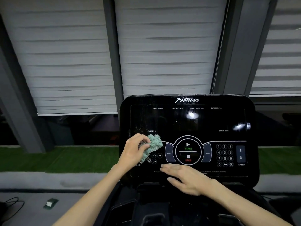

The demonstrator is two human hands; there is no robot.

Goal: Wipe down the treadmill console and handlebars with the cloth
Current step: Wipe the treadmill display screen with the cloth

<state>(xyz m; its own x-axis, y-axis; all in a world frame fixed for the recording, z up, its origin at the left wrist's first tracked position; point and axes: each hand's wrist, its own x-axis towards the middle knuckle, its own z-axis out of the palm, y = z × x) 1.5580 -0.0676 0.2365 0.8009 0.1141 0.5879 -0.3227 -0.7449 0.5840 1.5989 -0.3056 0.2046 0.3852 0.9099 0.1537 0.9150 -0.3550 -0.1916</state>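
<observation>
Left grip (135, 150) holds the cloth (154, 144): thumb + curled fingers pinch its near edge, so the teal wad sticks out to the R of the knuckles, pressed on the console (187, 121) face. Cloth sits on the L part of the panel, just below the INCLINE label, overlapping the media btns (156, 158) & just L of the PROG key (169, 153).

Right grip (187, 178) is flat, fingers straight & together, pointing L, holding nothing. It lies over the console's bottom edge, below the START/STOP ring (188, 150); it's blurred, so can't tell if it touches the glass. The 2 grips are near, not touching.

Further R: number keypad (224, 155), then SPEED arrows (240, 154). Panel top reads "Fitness" w/ TIME, CALORIES, HEART RATE, DISTANCE labels; glare on the screen.

Behind: grey blinds (73, 62), dark window frames, green turf strip (57, 159). Floor at L: black cable (14, 204), small green-white item (50, 203).
</observation>
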